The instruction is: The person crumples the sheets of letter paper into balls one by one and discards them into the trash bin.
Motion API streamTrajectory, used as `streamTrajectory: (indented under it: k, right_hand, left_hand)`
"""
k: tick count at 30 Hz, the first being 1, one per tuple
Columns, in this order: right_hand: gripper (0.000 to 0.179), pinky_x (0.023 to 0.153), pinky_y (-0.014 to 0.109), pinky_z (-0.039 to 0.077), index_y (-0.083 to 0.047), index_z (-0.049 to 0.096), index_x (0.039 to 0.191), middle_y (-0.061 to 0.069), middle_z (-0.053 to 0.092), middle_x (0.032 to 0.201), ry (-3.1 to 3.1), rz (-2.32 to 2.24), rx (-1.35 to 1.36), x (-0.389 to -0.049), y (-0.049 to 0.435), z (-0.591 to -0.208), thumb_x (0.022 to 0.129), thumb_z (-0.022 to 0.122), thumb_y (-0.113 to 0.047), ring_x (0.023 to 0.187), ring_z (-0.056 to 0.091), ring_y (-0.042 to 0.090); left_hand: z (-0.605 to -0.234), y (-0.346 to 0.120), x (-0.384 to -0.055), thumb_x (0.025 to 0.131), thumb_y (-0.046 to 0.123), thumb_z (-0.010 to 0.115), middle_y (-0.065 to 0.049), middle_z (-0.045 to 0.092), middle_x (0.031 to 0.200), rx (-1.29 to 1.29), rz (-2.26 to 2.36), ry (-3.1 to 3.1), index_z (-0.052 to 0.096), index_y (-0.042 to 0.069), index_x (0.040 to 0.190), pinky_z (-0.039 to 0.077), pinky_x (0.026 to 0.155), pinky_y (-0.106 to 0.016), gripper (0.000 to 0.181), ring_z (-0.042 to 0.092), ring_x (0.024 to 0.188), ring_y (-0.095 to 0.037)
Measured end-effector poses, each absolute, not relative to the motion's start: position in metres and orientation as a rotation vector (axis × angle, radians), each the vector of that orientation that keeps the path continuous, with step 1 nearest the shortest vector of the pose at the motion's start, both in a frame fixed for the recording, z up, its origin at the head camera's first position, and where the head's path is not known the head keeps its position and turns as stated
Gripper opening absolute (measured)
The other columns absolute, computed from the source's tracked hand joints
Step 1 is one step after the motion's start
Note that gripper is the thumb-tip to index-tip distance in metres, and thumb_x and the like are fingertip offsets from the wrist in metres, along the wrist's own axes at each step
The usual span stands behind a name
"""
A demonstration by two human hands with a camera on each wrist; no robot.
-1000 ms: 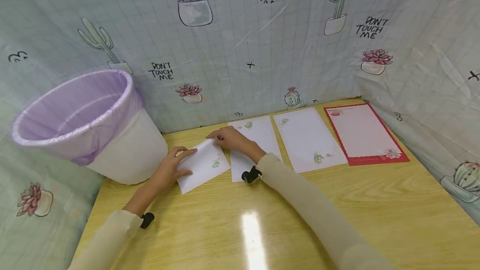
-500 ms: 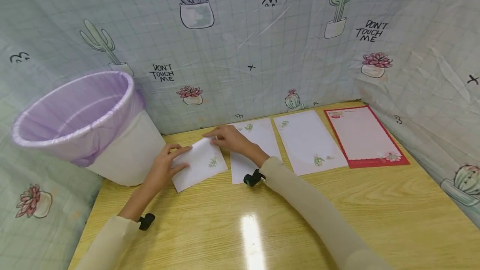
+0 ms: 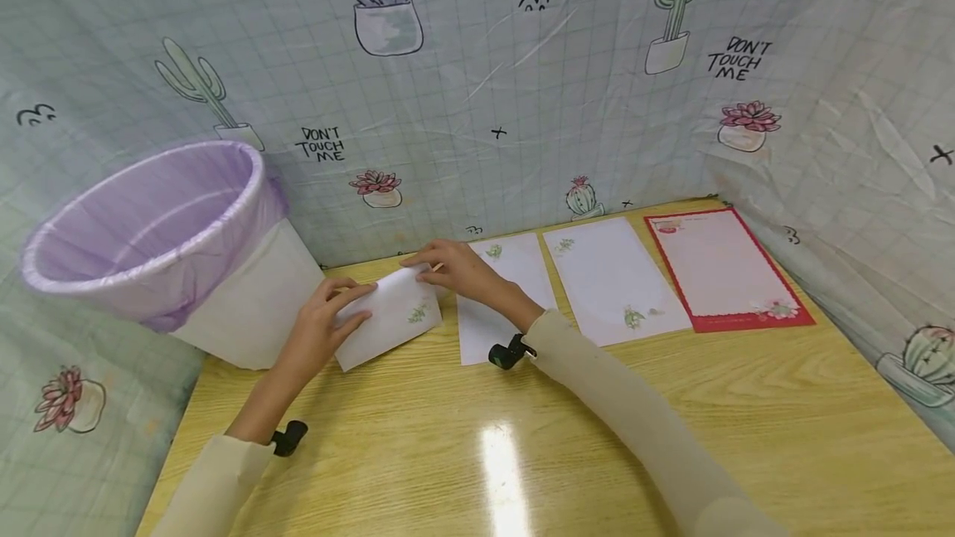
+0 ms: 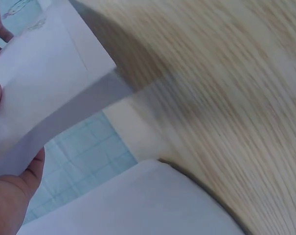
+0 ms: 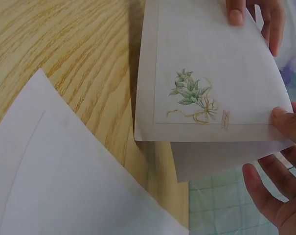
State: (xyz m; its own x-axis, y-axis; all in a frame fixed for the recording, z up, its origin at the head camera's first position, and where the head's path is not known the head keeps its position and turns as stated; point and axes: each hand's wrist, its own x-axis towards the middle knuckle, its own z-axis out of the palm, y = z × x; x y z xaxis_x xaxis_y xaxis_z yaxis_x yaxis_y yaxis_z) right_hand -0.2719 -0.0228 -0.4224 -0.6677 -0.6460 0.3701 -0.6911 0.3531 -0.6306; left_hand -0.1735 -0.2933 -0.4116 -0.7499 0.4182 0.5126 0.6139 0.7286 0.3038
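Note:
Both hands hold a folded sheet of white stationery paper [image 3: 388, 321] with a green leafy print near its right end. My left hand [image 3: 317, 326] pinches its left end, thumb in front and fingers over the top edge. At the upper right, my right hand [image 3: 462, 272] grips the folded edge between thumb and fingers. In the right wrist view the sheet's front layer [image 5: 201, 58] hangs over a second layer, with the layers apart at the open side. The left wrist view shows the paper [image 4: 45, 73] tilted up, casting a shadow on the table.
Left of the hands stands a white bin [image 3: 257, 297] with a purple liner [image 3: 142, 189]. Two flat white sheets, one partly under the right arm [image 3: 522, 263] and another [image 3: 615, 288], lie to the right. Beyond them is a red-bordered sheet [image 3: 731, 268]. A cactus-print curtain [image 3: 477, 98] backs the wooden table [image 3: 418, 454].
The folded sheet has moved slightly left and up, away from the neighbouring sheet, and its lower edge has risen. Both hands have moved with it, keeping their hold.

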Motion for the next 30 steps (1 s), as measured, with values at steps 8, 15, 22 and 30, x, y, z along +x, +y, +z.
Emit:
streamTrajectory:
  k: [8, 15, 22, 30]
  right_hand:
    - [0.032, 0.072, 0.021, 0.051, -0.018, 0.072, 0.129, 0.002, 0.069, 0.118, -2.483, 1.261, 1.296, -0.259, -0.016, -0.406, 0.097, 0.071, -0.017, 0.094, 0.064, 0.011]
    - [0.031, 0.076, 0.023, 0.053, -0.014, 0.074, 0.126, 0.005, 0.072, 0.118, -2.400, 1.232, 1.303, -0.252, -0.009, -0.388, 0.096, 0.072, -0.012, 0.099, 0.067, 0.016]
    - [0.028, 0.078, 0.025, 0.055, -0.014, 0.075, 0.123, 0.005, 0.072, 0.118, -2.412, 1.176, 1.244, -0.244, 0.000, -0.373, 0.095, 0.072, -0.012, 0.101, 0.068, 0.019]
    - [0.027, 0.077, 0.026, 0.057, -0.016, 0.078, 0.118, 0.004, 0.075, 0.111, -2.386, 1.193, 1.168, -0.237, 0.011, -0.367, 0.092, 0.075, -0.010, 0.097, 0.070, 0.018]
  left_hand:
    - [-0.400, -0.289, -0.169, 0.082, -0.007, 0.080, -0.015, 0.061, 0.117, -0.807, -0.749, -2.402, 0.076, 0.009, 0.118, 0.044, 0.086, -0.014, 0.040, 0.060, 0.102, -0.026]
    - [-0.385, -0.272, -0.165, 0.084, -0.005, 0.080, -0.016, 0.061, 0.120, -0.714, -0.795, -2.366, 0.078, 0.010, 0.115, 0.043, 0.086, -0.009, 0.034, 0.063, 0.097, -0.027]
    - [-0.379, -0.254, -0.165, 0.084, -0.004, 0.080, -0.016, 0.062, 0.117, -0.676, -0.829, -2.331, 0.079, 0.008, 0.112, 0.044, 0.078, -0.009, 0.031, 0.064, 0.089, -0.026]
    - [-0.372, -0.239, -0.166, 0.083, -0.004, 0.080, -0.011, 0.068, 0.107, -0.650, -0.842, -2.293, 0.081, 0.008, 0.108, 0.046, 0.078, -0.014, 0.027, 0.065, 0.096, -0.028]
